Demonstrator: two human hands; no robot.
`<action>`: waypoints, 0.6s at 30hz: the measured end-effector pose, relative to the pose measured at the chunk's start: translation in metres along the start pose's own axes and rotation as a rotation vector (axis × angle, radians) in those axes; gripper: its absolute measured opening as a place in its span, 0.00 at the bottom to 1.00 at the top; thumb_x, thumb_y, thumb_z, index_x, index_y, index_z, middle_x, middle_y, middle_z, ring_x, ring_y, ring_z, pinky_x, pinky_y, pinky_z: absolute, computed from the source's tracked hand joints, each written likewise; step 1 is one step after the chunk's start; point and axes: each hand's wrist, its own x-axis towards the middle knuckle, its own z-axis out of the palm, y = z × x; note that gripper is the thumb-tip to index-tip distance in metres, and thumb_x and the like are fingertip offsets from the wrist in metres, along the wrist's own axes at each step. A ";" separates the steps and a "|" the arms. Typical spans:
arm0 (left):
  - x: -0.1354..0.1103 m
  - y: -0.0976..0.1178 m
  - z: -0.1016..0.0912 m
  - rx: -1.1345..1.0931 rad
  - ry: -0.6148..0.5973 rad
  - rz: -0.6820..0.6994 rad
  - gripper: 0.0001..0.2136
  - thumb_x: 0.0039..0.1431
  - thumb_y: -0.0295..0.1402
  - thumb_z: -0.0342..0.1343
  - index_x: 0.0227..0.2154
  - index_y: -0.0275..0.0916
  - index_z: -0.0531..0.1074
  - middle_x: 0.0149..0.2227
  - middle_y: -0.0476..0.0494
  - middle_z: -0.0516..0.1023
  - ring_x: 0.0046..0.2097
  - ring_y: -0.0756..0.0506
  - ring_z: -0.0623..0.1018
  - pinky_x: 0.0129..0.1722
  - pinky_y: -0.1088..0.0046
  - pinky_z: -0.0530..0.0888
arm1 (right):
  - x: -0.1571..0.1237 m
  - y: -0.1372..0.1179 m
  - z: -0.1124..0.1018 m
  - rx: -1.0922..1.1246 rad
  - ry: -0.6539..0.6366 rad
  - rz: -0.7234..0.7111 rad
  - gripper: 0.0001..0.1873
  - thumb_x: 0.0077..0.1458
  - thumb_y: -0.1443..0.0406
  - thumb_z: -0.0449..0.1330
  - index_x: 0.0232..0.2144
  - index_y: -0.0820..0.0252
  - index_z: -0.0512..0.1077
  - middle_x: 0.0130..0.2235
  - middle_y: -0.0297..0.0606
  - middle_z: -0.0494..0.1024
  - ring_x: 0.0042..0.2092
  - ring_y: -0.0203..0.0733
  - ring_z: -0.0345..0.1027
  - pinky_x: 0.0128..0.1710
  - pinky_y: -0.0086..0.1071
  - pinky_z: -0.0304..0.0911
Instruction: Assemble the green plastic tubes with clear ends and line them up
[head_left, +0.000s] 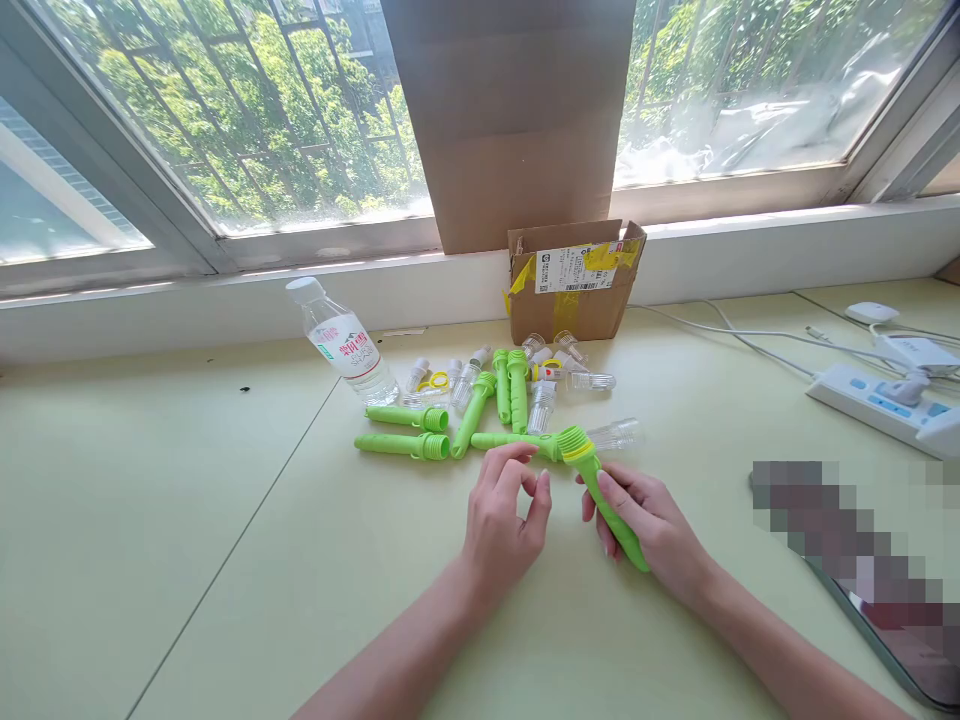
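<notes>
- I have the green tube (621, 532) in the right hand (656, 515), thumb lying along its upper side, fingers wrapped underneath; its threaded neck points up and away from the grip, its tapered end back toward the wearer.
- The left hand (506, 510) sits just left of that grip, thumb and forefinger curled with a gap between them; I see nothing held there.
- I judge the tube light, stiff plastic, unlikely to break, perhaps a little slippery on its smoother stretches.
- I'd take it by the body below the neck, as now, leaving the threads and the yellow ring (579, 453) around them free.
- Just beyond the grip, another green tube (517, 441) lies crosswise; I can't tell whether the left fingertips touch it. A clear plastic piece (619, 434) lies behind the held neck.
- Farther beyond, clear caps (541, 405) crowd together, likely to roll if nudged, with a cardboard box (577, 290) behind them.
- Left beyond the grip stands a water bottle (349, 350); well to the right, a power strip (870, 400) and its cables, out of the way.
</notes>
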 end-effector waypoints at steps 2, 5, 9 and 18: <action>0.001 0.000 0.000 0.003 0.001 -0.014 0.08 0.56 0.23 0.51 0.26 0.39 0.60 0.38 0.42 0.73 0.48 0.44 0.73 0.43 0.67 0.72 | 0.000 0.000 0.000 0.031 0.038 -0.009 0.20 0.60 0.50 0.50 0.31 0.60 0.67 0.29 0.36 0.73 0.20 0.32 0.61 0.19 0.29 0.56; 0.002 0.000 0.000 0.005 -0.007 -0.024 0.08 0.56 0.23 0.51 0.26 0.39 0.59 0.37 0.42 0.73 0.47 0.45 0.74 0.42 0.68 0.72 | 0.001 0.001 0.001 0.043 0.072 -0.021 0.20 0.60 0.49 0.50 0.29 0.60 0.66 0.30 0.37 0.73 0.20 0.32 0.61 0.19 0.29 0.56; 0.001 -0.001 0.001 0.007 -0.012 -0.029 0.08 0.56 0.23 0.51 0.25 0.39 0.59 0.36 0.42 0.73 0.48 0.44 0.74 0.42 0.68 0.72 | 0.001 0.000 0.001 0.039 0.108 -0.054 0.19 0.60 0.50 0.50 0.28 0.59 0.65 0.30 0.37 0.73 0.20 0.32 0.61 0.20 0.29 0.56; 0.001 -0.003 0.002 0.016 -0.050 -0.049 0.08 0.55 0.22 0.49 0.24 0.39 0.58 0.38 0.40 0.74 0.46 0.44 0.75 0.40 0.68 0.72 | 0.002 0.000 0.002 0.039 0.125 -0.076 0.19 0.60 0.50 0.50 0.28 0.59 0.65 0.30 0.36 0.73 0.20 0.32 0.61 0.19 0.30 0.56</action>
